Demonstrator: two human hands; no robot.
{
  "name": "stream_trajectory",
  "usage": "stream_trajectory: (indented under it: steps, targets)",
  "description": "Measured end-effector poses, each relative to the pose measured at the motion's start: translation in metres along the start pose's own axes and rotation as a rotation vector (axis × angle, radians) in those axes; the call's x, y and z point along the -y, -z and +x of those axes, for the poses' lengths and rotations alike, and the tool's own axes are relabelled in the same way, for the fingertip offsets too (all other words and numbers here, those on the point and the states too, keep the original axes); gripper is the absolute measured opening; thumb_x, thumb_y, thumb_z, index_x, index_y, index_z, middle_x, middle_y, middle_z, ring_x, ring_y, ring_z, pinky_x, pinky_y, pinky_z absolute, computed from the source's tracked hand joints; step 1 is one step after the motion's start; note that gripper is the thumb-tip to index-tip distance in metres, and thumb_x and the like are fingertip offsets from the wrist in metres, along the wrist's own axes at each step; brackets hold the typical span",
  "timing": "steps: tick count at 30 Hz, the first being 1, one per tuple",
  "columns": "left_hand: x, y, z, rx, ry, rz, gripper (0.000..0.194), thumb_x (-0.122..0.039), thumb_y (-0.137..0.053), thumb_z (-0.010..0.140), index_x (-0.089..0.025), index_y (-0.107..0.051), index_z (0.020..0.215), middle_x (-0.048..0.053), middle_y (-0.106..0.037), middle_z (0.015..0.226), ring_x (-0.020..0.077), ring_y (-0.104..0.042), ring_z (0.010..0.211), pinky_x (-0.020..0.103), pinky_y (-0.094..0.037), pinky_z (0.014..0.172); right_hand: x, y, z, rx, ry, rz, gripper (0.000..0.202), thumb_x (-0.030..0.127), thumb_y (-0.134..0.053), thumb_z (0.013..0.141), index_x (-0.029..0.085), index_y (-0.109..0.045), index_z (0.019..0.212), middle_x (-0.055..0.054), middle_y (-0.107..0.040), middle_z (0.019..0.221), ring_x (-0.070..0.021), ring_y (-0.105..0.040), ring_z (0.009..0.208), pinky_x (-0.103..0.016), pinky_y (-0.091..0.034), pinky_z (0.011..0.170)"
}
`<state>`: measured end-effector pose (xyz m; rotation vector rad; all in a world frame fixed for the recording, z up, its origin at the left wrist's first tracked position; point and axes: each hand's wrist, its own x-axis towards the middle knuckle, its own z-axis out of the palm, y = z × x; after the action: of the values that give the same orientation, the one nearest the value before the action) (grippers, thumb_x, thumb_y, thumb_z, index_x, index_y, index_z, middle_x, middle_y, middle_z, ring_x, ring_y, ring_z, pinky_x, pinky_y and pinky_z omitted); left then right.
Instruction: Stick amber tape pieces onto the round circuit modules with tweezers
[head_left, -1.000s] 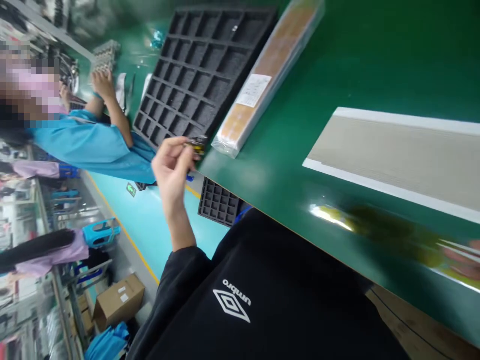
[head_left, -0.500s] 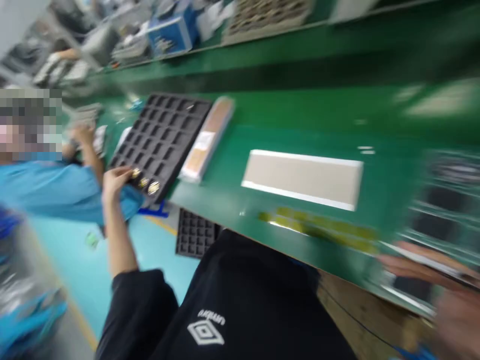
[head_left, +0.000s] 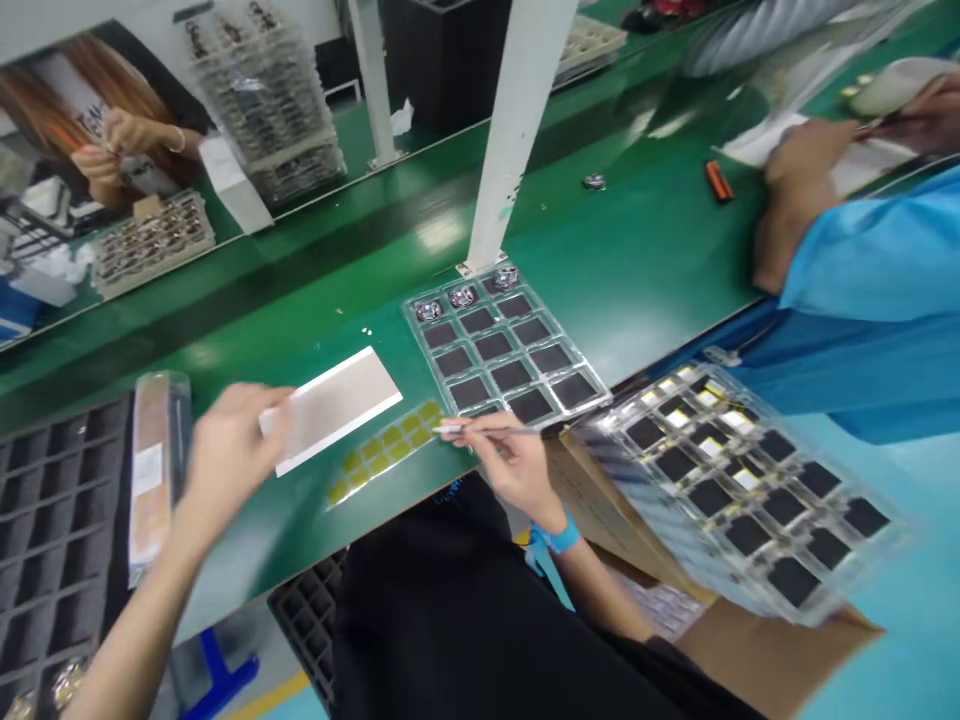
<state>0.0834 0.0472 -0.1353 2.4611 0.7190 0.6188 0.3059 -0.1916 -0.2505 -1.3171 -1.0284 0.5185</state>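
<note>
Head: green bench [head_left: 660, 270], turquoise floor [head_left: 919, 610]

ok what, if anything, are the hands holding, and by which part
The right hand pinches a slim tool near its pale end; whether the left hand grips anything cannot be told.

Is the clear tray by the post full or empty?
Partly filled: the clear tray holds three shiny parts along its far row; other visible pockets show only dark bottoms.

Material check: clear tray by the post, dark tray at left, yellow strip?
Clear tray: probably glossy plastic; see-through ridges with bright highlights. Dark tray: seems matte foam; thick, dull walls, though plastic possible. Yellow strip: likely glossy film; flat, glinting edge.
</note>
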Motion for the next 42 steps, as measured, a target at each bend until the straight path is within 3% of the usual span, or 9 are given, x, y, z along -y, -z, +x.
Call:
stream_trajectory:
  steps: [2,5,9,14,19,23,26,31,42]
  targets:
    - [-0.012,-0.043,0.042,0.127,-0.028,0.151,0.028,-0.046,-0.069,0.112,-0.019,-0.076,0.115,0.007,-0.076,0.110,0.0220,-0.073,0.104,0.044,-0.064,0.100,-0.008,-0.006,-0.005,0.076,0.055,-0.039,0.030,0.045,-0.069,0.114,0.016,-0.076,0.117,-0.008,-0.079,0.119,-0.0179,-0.079,0.108,-0.037,-0.071,0.097]
    - [-0.029,-0.112,0.119,0.279,-0.046,0.322,0.022,-0.028,-0.060,0.112,-0.019,-0.080,0.113,0.016,-0.076,0.118,0.0317,-0.070,0.122,0.043,-0.061,0.102,-0.022,-0.002,-0.006,0.109,0.121,-0.118,0.027,0.041,-0.071,0.113,0.016,-0.075,0.123,-0.009,-0.076,0.127,-0.0200,-0.076,0.116,-0.040,-0.069,0.103]
    - [-0.042,-0.158,0.174,0.362,-0.022,0.458,0.025,-0.023,-0.063,0.108,-0.014,-0.081,0.124,0.021,-0.074,0.131,0.0373,-0.067,0.134,0.044,-0.059,0.108,-0.034,0.018,-0.008,0.056,0.162,-0.212,0.028,0.039,-0.072,0.113,0.016,-0.074,0.128,-0.010,-0.075,0.129,-0.0200,-0.076,0.115,-0.039,-0.070,0.100]
    - [-0.045,-0.162,0.177,0.373,0.017,0.489,0.039,-0.032,-0.054,0.115,-0.016,-0.077,0.141,0.019,-0.075,0.130,0.0340,-0.073,0.126,0.042,-0.057,0.110,-0.028,0.024,-0.017,-0.009,0.196,-0.241,0.023,0.034,-0.072,0.113,0.016,-0.075,0.127,-0.009,-0.076,0.129,-0.0197,-0.077,0.116,-0.038,-0.070,0.101]
    - [-0.052,-0.168,0.184,0.364,0.094,0.522,0.037,-0.029,-0.054,0.114,-0.016,-0.075,0.141,0.019,-0.075,0.137,0.0356,-0.075,0.125,0.044,-0.058,0.109,-0.016,-0.012,-0.012,-0.034,0.202,-0.124,0.014,0.025,-0.064,0.115,0.016,-0.075,0.120,-0.008,-0.083,0.123,-0.0188,-0.082,0.115,-0.037,-0.072,0.102]
    - [-0.057,-0.171,0.190,0.360,0.157,0.561,0.034,-0.031,-0.063,0.110,-0.012,-0.074,0.135,0.023,-0.075,0.136,0.0414,-0.074,0.129,0.049,-0.060,0.110,-0.018,-0.030,0.007,-0.093,0.133,-0.055,0.018,0.030,-0.059,0.118,0.023,-0.075,0.115,-0.006,-0.086,0.117,-0.0209,-0.086,0.111,-0.051,-0.061,0.127]
    - [-0.063,-0.175,0.195,0.375,0.159,0.569,0.029,-0.030,-0.060,0.110,-0.013,-0.079,0.124,0.024,-0.073,0.140,0.0429,-0.074,0.129,0.051,-0.061,0.110,-0.023,-0.025,0.018,-0.169,0.059,-0.047,0.026,0.037,-0.058,0.119,0.021,-0.077,0.113,-0.007,-0.086,0.117,-0.0222,-0.085,0.112,-0.057,-0.053,0.134]
    - [-0.075,-0.188,0.215,0.390,0.103,0.553,0.030,-0.031,-0.061,0.107,-0.017,-0.078,0.128,0.021,-0.069,0.149,0.0426,-0.074,0.131,0.052,-0.062,0.110,-0.026,-0.008,0.027,-0.228,0.008,-0.050,0.043,0.053,-0.060,0.118,0.016,-0.077,0.104,-0.007,-0.082,0.111,-0.0190,-0.080,0.111,-0.048,-0.062,0.119]
    - [-0.076,-0.199,0.234,0.377,-0.017,0.378,0.030,-0.024,-0.077,0.089,-0.015,-0.080,0.117,0.018,-0.071,0.141,0.0446,-0.068,0.138,0.057,-0.058,0.115,-0.032,0.015,0.041,-0.291,0.000,-0.087,0.040,0.053,-0.063,0.116,0.015,-0.077,0.112,-0.008,-0.079,0.116,-0.0193,-0.077,0.113,-0.046,-0.064,0.113]
